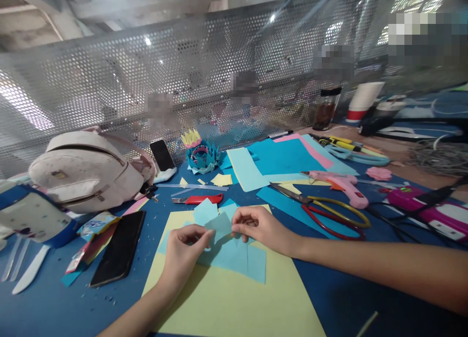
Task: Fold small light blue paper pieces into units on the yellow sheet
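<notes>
Left hand and right hand pinching angular light-blue paper, smooth yellow sheet beneath, spiky paper flower beyond

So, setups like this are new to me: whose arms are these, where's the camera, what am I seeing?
No machine here: they're one person's bare left hand and right hand, seen in a single picture from a camera on that person's head, looking forward and down. Both hands appear to hold a small light-blue paper above a yellow sheet. On the blue table around it lie scissors, a red cutter, a pink glue gun and a black phone, with a pale backpack at the left.
</notes>
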{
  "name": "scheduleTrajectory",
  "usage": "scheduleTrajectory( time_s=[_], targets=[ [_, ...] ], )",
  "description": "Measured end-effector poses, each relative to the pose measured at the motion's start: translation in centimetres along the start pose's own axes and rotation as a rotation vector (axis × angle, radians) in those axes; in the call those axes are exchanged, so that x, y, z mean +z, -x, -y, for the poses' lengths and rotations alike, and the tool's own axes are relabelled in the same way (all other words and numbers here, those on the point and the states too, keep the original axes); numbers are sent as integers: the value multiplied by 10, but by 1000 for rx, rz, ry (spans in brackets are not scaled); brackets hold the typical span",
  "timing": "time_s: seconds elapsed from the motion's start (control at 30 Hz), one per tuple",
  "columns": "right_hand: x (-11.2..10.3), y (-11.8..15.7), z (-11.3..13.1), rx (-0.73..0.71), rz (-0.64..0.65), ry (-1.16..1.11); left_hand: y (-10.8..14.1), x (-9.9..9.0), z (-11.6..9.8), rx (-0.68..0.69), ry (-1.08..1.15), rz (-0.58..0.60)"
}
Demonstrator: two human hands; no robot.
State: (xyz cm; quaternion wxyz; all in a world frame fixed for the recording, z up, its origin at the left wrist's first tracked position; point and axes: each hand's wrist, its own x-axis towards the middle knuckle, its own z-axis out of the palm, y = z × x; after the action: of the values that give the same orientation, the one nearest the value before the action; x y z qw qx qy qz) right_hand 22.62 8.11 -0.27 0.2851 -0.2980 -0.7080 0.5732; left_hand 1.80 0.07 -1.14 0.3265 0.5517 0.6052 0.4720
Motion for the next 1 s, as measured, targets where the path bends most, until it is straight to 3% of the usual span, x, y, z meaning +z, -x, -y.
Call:
scheduleTrajectory(
  time_s=[0.43, 0.67, 1.0],
  targets=[
    [-1, -1, -1, -41, -16, 11, 2, 1, -4, 56, -69, 11],
    [-3, -1, -4, -75, -63, 31, 6, 6, -12, 104, -123, 89],
    [0, 2, 0, -161, -79, -36, 6, 7, -12, 81, -153, 122]
  ],
)
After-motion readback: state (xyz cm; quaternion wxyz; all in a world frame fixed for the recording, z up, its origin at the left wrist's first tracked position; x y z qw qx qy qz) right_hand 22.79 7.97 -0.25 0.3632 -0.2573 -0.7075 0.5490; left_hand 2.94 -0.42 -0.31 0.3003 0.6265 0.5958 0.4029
